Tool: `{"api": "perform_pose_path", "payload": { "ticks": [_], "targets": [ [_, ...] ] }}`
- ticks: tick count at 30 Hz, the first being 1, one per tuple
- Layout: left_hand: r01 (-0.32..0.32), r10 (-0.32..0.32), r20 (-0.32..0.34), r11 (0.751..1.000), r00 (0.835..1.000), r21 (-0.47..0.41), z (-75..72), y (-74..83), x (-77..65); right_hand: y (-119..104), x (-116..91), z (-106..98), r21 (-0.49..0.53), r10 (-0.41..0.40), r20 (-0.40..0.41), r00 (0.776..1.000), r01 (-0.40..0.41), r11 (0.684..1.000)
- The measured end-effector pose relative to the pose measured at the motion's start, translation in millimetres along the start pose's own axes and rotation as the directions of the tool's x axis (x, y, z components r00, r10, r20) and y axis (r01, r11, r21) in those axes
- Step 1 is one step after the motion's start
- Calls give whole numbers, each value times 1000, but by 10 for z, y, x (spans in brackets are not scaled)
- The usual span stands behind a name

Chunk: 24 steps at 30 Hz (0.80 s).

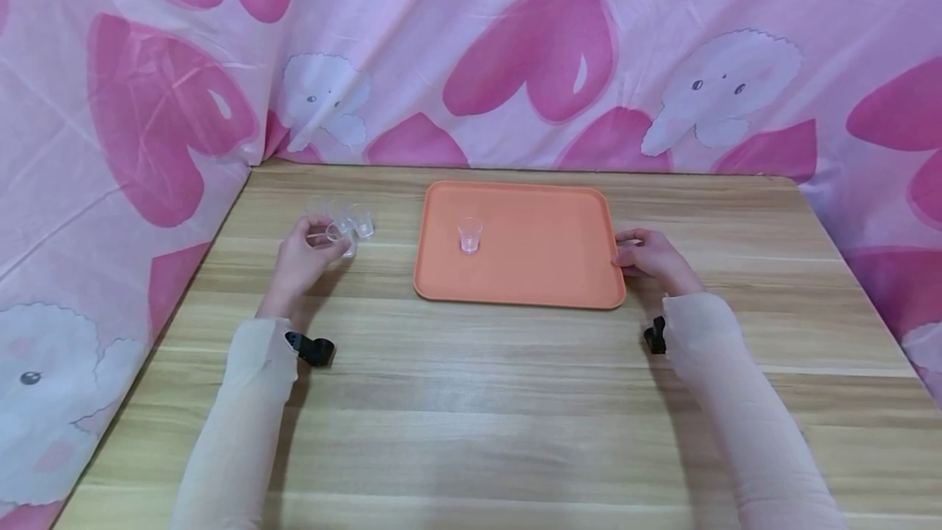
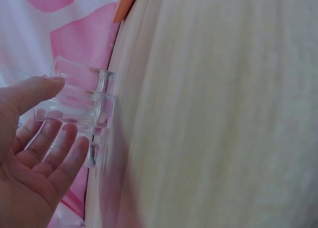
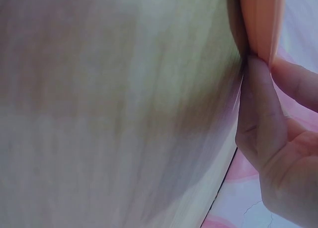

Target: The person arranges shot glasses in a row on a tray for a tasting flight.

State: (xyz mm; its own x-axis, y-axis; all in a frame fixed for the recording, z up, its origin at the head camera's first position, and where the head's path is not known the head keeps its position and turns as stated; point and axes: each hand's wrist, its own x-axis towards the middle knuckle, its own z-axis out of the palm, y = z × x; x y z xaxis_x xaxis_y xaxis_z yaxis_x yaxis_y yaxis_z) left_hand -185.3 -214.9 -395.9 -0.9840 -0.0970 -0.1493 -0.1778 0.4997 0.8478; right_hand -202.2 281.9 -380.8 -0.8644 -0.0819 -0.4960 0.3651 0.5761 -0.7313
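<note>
At the left of the table, my left hand [image 1: 303, 258] has its thumb and fingers around a small clear cup [image 1: 349, 245], whose base is at the tabletop. More clear cups [image 1: 361, 221] stand close behind it, partly overlapping. In the left wrist view, the thumb of the left hand [image 2: 35, 143] lies over the cups' upper part and the fingers are loosely bent. My right hand [image 1: 653, 258] pinches the right edge of an orange tray [image 1: 545, 268]. The right wrist view shows the right hand [image 3: 278, 138] with thumb and fingers at the tray's rim [image 3: 263, 27]. One clear cup [image 1: 469, 237] stands upright on the tray's left half.
The wood-grain table [image 1: 471, 399] reaches back to a pink heart-patterned cloth [image 1: 530, 47], which also hangs along both sides. A black wrist camera [image 1: 312, 348] is strapped on the left sleeve, another camera [image 1: 655, 335] on the right.
</note>
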Motion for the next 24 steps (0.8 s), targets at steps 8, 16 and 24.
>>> {"api": "perform_pose_path", "payload": {
  "ticks": [8,16,24],
  "targets": [
    [-21,21,-6,999,1000,-46,45,60,-42,1,0,-5,1,14,3,1000,-14,1000],
    [-84,85,-2,989,996,-120,207,284,-72,31,19,-18,1,4,-3,1000,-4,1000],
    [-108,112,23,983,993,-146,447,456,11,34,32,-21,11,10,-4,1000,-9,1000]
  ]
}}
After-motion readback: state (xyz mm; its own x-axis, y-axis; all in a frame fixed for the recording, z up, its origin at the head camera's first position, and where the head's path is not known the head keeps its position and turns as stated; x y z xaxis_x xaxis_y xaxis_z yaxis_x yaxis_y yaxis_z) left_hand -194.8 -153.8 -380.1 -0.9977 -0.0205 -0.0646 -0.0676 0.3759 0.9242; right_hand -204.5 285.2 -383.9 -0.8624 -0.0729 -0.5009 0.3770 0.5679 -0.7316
